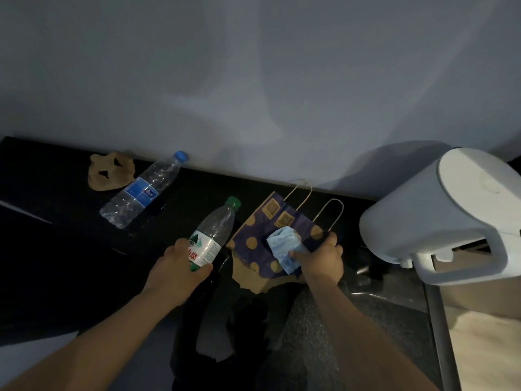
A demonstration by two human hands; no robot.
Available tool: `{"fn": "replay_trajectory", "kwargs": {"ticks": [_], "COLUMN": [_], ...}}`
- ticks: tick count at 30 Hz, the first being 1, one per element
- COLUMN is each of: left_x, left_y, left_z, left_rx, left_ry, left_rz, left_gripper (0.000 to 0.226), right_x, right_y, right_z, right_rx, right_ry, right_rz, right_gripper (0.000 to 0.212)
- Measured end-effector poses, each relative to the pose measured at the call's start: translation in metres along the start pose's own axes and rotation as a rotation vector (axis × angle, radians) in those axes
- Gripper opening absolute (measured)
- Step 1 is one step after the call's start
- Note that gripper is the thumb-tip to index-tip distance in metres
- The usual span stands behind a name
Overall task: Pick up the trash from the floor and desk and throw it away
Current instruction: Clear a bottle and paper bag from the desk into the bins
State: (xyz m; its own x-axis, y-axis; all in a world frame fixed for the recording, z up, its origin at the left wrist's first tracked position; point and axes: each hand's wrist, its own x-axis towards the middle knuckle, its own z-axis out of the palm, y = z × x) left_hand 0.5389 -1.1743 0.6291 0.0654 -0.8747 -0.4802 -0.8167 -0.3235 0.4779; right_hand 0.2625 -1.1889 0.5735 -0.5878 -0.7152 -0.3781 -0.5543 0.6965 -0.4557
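My left hand grips the lower end of a clear plastic bottle with a green cap, tilted up and to the right over the black desk. My right hand holds a crumpled light blue tissue together with a flattened navy paper bag with gold dots. A second clear bottle with a blue cap and blue label lies on the desk at the back left. Beside that bottle sits a crumpled brown paper piece.
A black trash bag hangs open below my hands at the desk's front edge. A white appliance stands at the right. The pale wall runs along the back of the desk. Light flooring shows at the lower right.
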Motion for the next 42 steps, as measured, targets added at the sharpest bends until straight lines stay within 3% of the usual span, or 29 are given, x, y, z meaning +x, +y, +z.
{"fn": "replay_trajectory", "kwargs": {"ticks": [3,9,14,23,32,42], "left_x": [-0.005,-0.017,-0.025,-0.060,-0.117,-0.212], "left_y": [-0.004,-0.013,-0.025,-0.032,0.000,0.072], "left_z": [0.002,0.000,-0.015,-0.050,-0.064,-0.044], "left_rx": [0.014,0.034,0.024,-0.002,-0.058,-0.141], "left_ry": [0.019,0.029,0.018,0.050,0.005,-0.165], "left_rz": [0.031,0.101,0.119,0.187,0.506,0.835], "left_gripper": [0.058,0.059,0.055,0.059,0.061,0.052], "right_x": [-0.010,-0.031,-0.054,-0.119,-0.227,-0.339], "right_y": [0.006,0.008,0.004,0.005,0.029,0.102], "right_z": [0.001,0.008,0.013,-0.029,-0.121,-0.205], "right_rx": [0.043,0.157,0.234,0.340,0.377,0.548], "right_ry": [0.037,0.002,0.020,0.209,0.403,0.662], "right_rz": [-0.064,-0.059,-0.076,-0.213,-0.341,-0.207], "right_gripper": [0.095,0.103,0.095,0.087,0.089,0.090]}}
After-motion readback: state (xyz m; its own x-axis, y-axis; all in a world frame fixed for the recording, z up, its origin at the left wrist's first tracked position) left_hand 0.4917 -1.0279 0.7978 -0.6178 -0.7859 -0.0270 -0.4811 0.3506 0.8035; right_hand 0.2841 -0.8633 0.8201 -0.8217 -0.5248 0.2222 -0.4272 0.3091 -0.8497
